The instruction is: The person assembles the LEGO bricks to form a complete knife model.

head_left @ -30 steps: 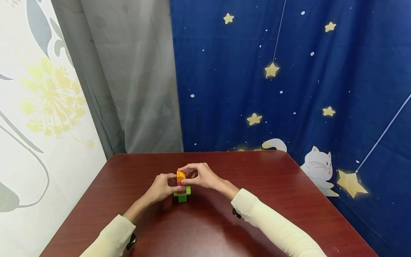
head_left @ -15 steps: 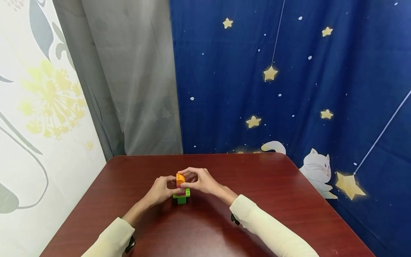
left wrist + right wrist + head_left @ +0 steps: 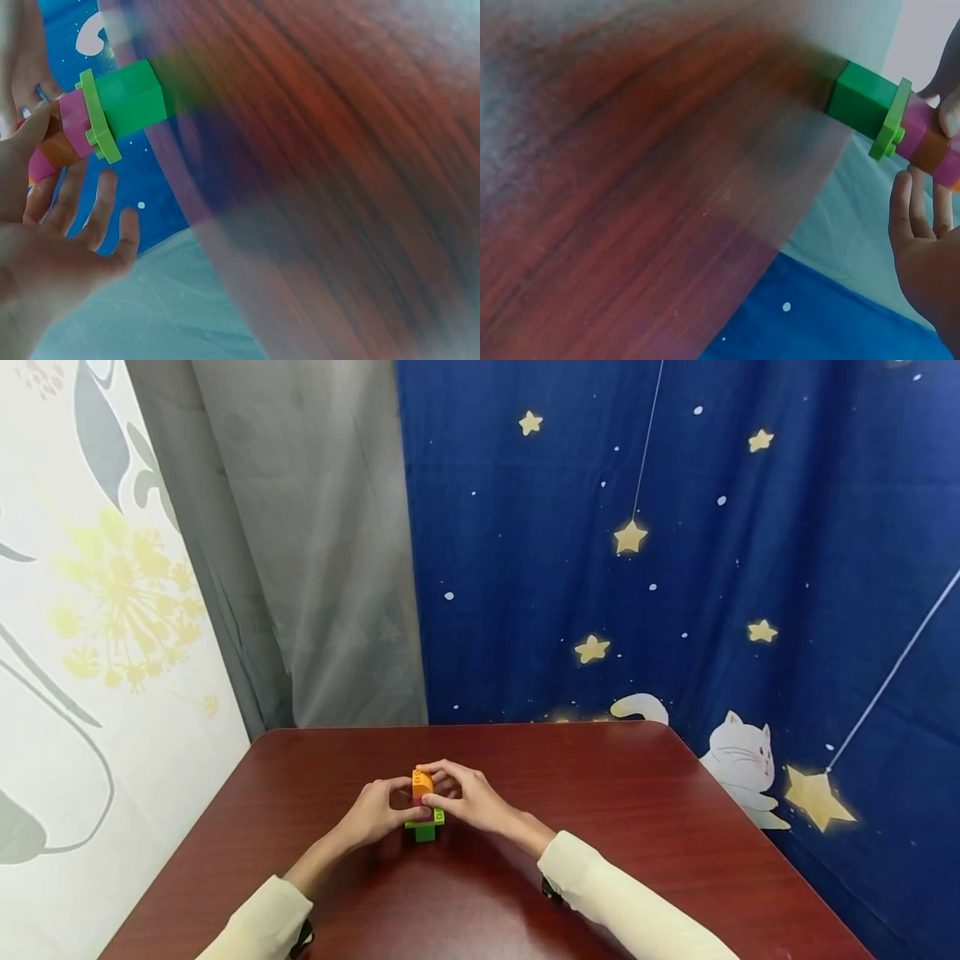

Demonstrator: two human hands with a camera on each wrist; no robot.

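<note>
A small tower of toy building bricks stands upright on the table. At its bottom is a green block (image 3: 425, 833), topped by a lime plate (image 3: 439, 816). Above come a pink brick (image 3: 75, 118), an orange brick (image 3: 931, 149) and another pink one. A curved-sided orange brick (image 3: 422, 784) caps the tower. My left hand (image 3: 370, 817) holds the tower's middle, thumb in front and fingers behind. From the right, my right hand (image 3: 474, 799) grips the top orange brick between thumb and fingers. Fingers hide parts of the middle bricks.
The reddish-brown wooden table (image 3: 600, 810) spreads out around the tower. Behind its far edge hang a grey curtain (image 3: 352, 568) and a blue curtain with stars (image 3: 525, 543). A white patterned curtain (image 3: 112, 735) hangs on the left.
The head view has tilted slightly, so everything sits a little lower in it. Both hands keep their hold on the brick tower, with hardly any movement.
</note>
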